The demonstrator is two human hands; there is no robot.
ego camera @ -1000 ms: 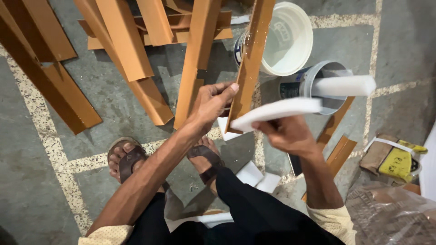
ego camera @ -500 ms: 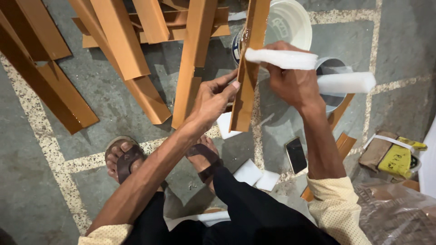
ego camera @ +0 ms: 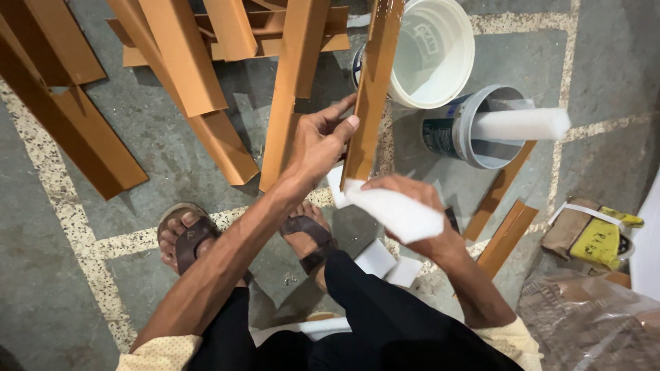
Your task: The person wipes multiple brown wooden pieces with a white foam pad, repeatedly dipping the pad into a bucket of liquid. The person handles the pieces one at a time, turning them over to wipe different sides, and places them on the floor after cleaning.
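Brown, glossy wooden strip (ego camera: 371, 89) stood upright at centre, pinched by my left hand (ego camera: 317, 141), while my right hand (ego camera: 405, 206) pressed a white foam block (ego camera: 392, 209) against its near end, mid-wipe, I judged.

- The wooden strip (ego camera: 372, 89) runs out past the top edge above the white bucket (ego camera: 450, 62), so its upper end cannot be seen; its lower end is covered by the white foam block (ego camera: 395, 211).
- The right hand (ego camera: 412, 206) is largely behind that foam block; only fingertips and part of its back show.
- The left hand (ego camera: 320, 144) hides its palm; its thumb lies on the strip's face.
- The white bucket's rim is cut by the top edge.
- The grey tin (ego camera: 474, 127), right of the bucket, hides the lower end of a foam stick (ego camera: 519, 125).
- The wooden planks (ego camera: 185, 75), left of the bucket, are cut off above.
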